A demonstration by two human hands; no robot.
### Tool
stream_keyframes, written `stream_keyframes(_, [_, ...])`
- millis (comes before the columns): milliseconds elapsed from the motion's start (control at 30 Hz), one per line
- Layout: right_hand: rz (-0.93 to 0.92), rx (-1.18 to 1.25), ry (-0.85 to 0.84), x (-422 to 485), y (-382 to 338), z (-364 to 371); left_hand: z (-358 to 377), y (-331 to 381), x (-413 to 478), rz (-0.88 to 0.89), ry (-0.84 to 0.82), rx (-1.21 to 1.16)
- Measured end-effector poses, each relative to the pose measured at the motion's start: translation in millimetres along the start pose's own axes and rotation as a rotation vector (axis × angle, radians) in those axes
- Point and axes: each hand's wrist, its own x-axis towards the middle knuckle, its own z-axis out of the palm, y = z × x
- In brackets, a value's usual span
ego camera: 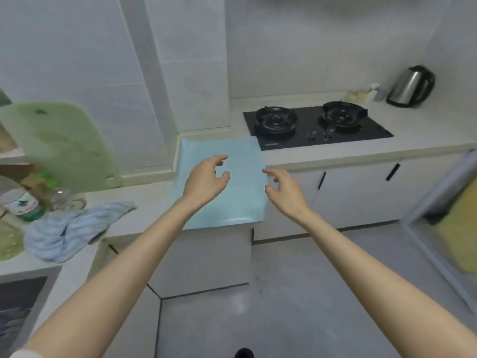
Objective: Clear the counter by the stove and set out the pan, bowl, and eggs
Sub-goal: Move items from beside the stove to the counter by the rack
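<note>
A light blue mat covers the counter section left of the black two-burner gas stove. My left hand hovers over the mat's middle with fingers loosely curled and nothing in it. My right hand is at the mat's right edge, fingers relaxed and spread, holding nothing. No pan, bowl or eggs are in view.
A green cutting board leans against the wall at left. Below it lie a blue striped cloth and a green-labelled bottle. A steel kettle stands at the back right. White cabinets and grey floor fill the foreground.
</note>
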Motion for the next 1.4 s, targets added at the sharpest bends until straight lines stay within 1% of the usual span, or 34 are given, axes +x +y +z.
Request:
stream_keyframes(67, [0.059,-0.009,0.071,24,22,-25,21,24,45,0.067,-0.054,-0.010])
stream_keyframes(333, [0.255,-0.002,0.278,73,104,-111,103,113,158,0.256,-0.212,-0.063])
stream_keyframes(567, [0.342,0.029,0.383,116,198,-193,200,199,233,0.349,-0.293,-0.072])
stream_keyframes(800, [0.335,0.012,0.369,180,305,-299,301,305,307,0.339,-0.312,-0.108])
stream_keyframes(1000, [0.298,-0.065,0.304,237,372,-382,360,381,369,0.321,-0.292,-0.124])
stream_keyframes(1133, [0.284,-0.086,0.265,280,409,-415,390,410,414,0.314,-0.285,-0.122])
stream_keyframes(1400, [0.249,-0.094,0.200,382,491,-451,468,433,523,0.259,-0.285,-0.106])
